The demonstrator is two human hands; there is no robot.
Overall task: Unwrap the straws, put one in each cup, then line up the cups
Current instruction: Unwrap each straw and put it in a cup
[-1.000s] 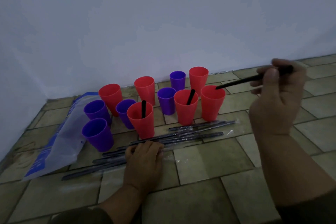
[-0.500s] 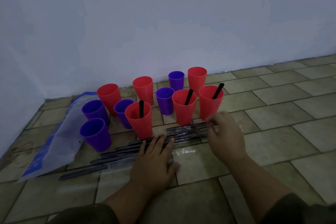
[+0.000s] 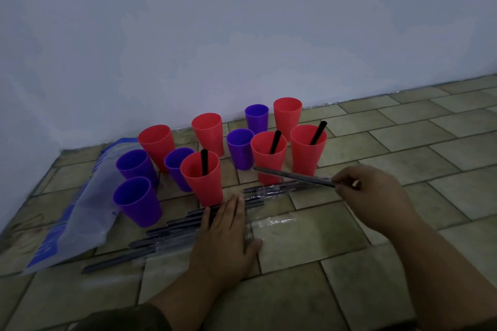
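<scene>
Several red and purple cups stand clustered on the tiled floor by the wall. Three red cups hold black straws: the front one (image 3: 202,180), the middle one (image 3: 268,158) and the right one (image 3: 308,149). A row of wrapped straws (image 3: 172,226) lies in front of the cups. My left hand (image 3: 224,236) presses flat on that row, fingers straight. My right hand (image 3: 368,193) pinches the end of one wrapped straw (image 3: 294,176), lifted off the pile and pointing left in front of the middle red cup.
A blue and clear plastic bag (image 3: 78,220) lies left of the cups. An empty clear wrapper (image 3: 271,223) lies between my hands. The pale wall (image 3: 242,35) rises right behind the cups. Bare floor tiles (image 3: 430,158) stretch to the right.
My right hand dropped the black straw into the right red cup, came down to the pile and lifted one wrapped straw. My left hand stayed on the row, fingers now stretched flat.
</scene>
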